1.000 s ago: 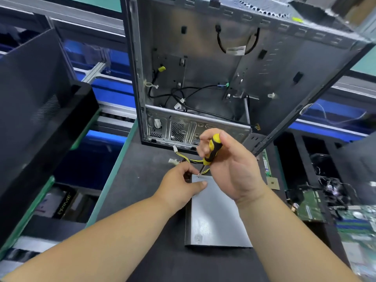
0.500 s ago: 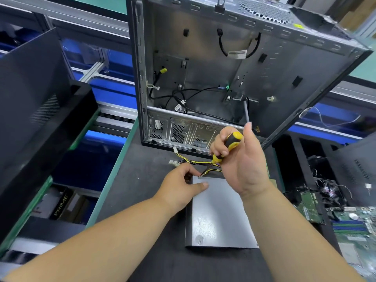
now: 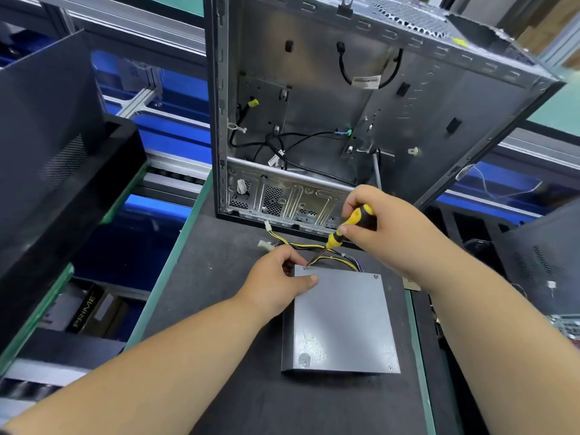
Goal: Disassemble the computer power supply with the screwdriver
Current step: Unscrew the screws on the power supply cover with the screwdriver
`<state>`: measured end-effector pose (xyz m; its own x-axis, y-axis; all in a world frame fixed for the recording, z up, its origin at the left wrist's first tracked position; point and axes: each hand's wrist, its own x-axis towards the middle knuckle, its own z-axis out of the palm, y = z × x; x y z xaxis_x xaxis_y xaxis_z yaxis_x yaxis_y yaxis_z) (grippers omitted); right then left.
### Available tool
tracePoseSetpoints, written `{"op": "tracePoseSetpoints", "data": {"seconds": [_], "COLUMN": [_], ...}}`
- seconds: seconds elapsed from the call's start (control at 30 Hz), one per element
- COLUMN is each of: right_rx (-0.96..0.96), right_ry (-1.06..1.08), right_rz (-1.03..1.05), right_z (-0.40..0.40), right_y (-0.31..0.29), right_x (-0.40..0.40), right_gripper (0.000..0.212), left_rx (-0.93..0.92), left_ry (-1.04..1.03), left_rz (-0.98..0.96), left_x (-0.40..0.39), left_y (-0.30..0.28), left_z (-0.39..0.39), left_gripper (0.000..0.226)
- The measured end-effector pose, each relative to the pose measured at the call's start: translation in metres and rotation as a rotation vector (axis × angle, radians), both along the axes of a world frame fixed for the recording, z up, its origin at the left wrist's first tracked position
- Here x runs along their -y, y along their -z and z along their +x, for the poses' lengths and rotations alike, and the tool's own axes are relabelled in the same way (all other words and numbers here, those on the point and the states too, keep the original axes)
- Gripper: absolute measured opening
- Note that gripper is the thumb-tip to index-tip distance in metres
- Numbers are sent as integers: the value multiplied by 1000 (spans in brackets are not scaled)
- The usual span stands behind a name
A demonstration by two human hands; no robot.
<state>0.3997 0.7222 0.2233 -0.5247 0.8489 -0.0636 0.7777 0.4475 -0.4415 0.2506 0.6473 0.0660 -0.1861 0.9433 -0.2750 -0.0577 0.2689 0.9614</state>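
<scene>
A grey power supply [image 3: 340, 318] lies flat on the dark worktop [image 3: 219, 277], its plain metal cover facing up and its bundle of yellow and black cables [image 3: 314, 246] trailing off the far end toward an open computer case [image 3: 361, 105] that stands just behind it. The right hand [image 3: 386, 227] grips a yellow-and-black screwdriver [image 3: 342, 230], fingers curled round the handle, with the tip set at the screw in the cover's far-left corner [image 3: 304, 267]. The left hand [image 3: 276, 287] steadies the unit at that same corner, thumb lying flat on the cover and fingers curled over the far edge beside the tip.

The job looks to be at an early stage: the cover is still seated on the box, and screw heads remain visible at the far-right corner [image 3: 376, 276], the near-left corner [image 3: 303, 361] and the near-right corner [image 3: 390, 367]. Whether the far-left screw is already loose cannot be told. By that reading, all four fasteners are left to come out before the cover can be lifted and the inside reached.

A black case panel [image 3: 56, 136] leans at the left, and circuit boards [image 3: 565, 324] lie at the right edge.
</scene>
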Motion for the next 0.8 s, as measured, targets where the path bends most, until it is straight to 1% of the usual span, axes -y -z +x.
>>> {"op": "tracePoseSetpoints", "data": {"seconds": [0.1, 0.17, 0.23, 0.27, 0.33, 0.4, 0.5, 0.53, 0.8], "right_rx": [122, 185, 219, 200, 83, -19, -31, -31, -32], "right_ry": [-100, -131, -134, -116, -31, 43, 41, 36, 12], "right_rz": [24, 66, 117, 132, 141, 123, 108, 103, 53], "right_z": [-8, -12, -12, -10, -3, 3, 6, 6, 2], "right_y": [-11, -14, -15, -16, -17, -18, -14, -12, 2], "right_x": [2, 6, 8, 8, 6, 5, 6, 6, 5], "right_gripper": [16, 14, 18, 17, 15, 14, 15, 16, 14], "left_rx": [8, 5, -2, -16, -62, -55, 38, 42, -32], "left_ry": [-2, 3, 12, 14, 17, 24, 45, 55, 62], "left_rz": [5, 9, 10, 8, 5, 8, -2, -5, 0], "left_x": [1, 1, 2, 2, 3, 4, 4, 4, 0], "left_y": [-1, -2, -2, -2, -2, -3, -3, -3, -1], "left_z": [0, 0, -1, -1, -1, -2, -5, -7, -12], "left_gripper": [25, 26, 26, 25, 24, 23, 19, 18, 26]}}
